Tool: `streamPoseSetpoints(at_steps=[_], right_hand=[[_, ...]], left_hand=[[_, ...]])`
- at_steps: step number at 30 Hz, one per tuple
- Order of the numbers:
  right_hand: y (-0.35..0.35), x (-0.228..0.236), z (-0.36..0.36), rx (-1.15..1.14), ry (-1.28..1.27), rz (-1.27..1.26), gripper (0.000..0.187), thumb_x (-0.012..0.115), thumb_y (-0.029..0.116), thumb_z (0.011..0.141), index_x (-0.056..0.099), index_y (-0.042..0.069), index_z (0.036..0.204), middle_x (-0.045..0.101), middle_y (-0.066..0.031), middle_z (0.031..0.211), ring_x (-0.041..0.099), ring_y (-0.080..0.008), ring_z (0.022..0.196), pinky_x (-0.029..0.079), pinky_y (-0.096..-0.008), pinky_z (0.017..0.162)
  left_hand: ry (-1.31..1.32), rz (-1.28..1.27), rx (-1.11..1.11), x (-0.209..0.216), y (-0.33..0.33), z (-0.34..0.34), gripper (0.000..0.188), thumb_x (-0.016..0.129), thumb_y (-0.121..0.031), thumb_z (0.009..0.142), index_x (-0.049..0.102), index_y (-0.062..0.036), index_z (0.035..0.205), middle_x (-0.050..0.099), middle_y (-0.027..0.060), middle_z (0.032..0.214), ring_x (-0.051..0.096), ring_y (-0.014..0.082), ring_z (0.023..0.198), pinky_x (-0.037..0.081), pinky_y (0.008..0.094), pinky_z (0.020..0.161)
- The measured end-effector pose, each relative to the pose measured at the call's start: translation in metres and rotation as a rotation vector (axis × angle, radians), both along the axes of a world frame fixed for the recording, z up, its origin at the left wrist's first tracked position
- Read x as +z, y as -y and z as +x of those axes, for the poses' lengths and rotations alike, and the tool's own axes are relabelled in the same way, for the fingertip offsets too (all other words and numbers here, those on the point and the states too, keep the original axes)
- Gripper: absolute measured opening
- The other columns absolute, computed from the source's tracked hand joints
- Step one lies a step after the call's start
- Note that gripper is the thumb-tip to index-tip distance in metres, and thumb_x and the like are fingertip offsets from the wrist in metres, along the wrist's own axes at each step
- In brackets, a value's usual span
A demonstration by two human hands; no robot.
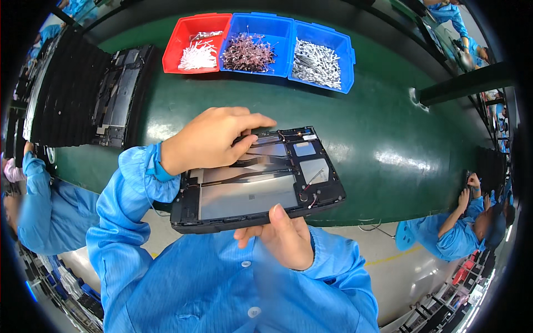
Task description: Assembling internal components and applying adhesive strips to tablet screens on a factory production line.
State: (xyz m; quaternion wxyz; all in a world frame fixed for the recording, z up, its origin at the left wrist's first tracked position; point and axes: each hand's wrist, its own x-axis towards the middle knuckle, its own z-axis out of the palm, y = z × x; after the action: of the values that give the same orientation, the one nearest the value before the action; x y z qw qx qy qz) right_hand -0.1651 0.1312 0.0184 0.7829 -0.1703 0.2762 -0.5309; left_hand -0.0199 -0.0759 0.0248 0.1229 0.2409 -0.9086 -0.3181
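Note:
An opened black tablet housing is tilted in front of my chest, its inside facing up. Silver metal plates, dark ribbon cables and thin wires show in it. My right hand holds its near edge, thumb at the rim and fingers underneath. Over the far left part of the housing lies my left hand, index finger stretched along the far edge and thumb apart over the inside. Between those two fingertips I see no separate thing. The other fingers of the left hand are mostly hidden.
On the green table stand a red bin with white pieces, a blue bin with thin wired parts and another blue bin with silvery pieces. Similar housings are stacked at left. Co-workers sit on both sides.

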Motion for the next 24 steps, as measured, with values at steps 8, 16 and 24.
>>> streamPoseSetpoints(at_steps=[8,16,24], right_hand=[[-0.002,-0.001,0.002,-0.035,-0.007,0.011,0.042,0.039,0.026,0.111,0.051,-0.007,0.135,0.064,-0.0196,0.122,0.066,-0.0256,0.098,0.057,-0.0400,0.081],[-0.006,0.000,0.001,-0.014,-0.027,0.071,0.039,0.043,0.024,0.110,0.053,-0.006,0.132,0.066,-0.0194,0.119,0.067,-0.0255,0.097,0.057,-0.0394,0.082],[0.001,-0.002,-0.081,-0.039,-0.502,0.247,0.043,0.061,0.020,0.099,0.047,0.003,0.136,0.067,-0.0095,0.089,0.064,-0.0136,0.062,0.048,-0.0262,0.048]], left_hand=[[0.029,-0.069,-0.037,-0.001,-0.003,-0.001,0.041,0.061,-0.005,0.088,0.069,-0.0152,0.127,0.061,0.0141,0.084,0.061,0.0352,0.075,0.050,0.0456,0.066],[0.073,-0.182,-0.048,0.000,-0.008,0.001,0.044,0.062,-0.005,0.087,0.069,-0.0179,0.129,0.057,0.0132,0.083,0.059,0.0344,0.076,0.050,0.0457,0.067],[-0.048,0.124,0.218,-0.009,-0.037,0.006,0.027,0.069,-0.006,0.090,0.068,0.0058,0.114,0.066,0.0171,0.086,0.068,0.0280,0.069,0.054,0.0371,0.062]])
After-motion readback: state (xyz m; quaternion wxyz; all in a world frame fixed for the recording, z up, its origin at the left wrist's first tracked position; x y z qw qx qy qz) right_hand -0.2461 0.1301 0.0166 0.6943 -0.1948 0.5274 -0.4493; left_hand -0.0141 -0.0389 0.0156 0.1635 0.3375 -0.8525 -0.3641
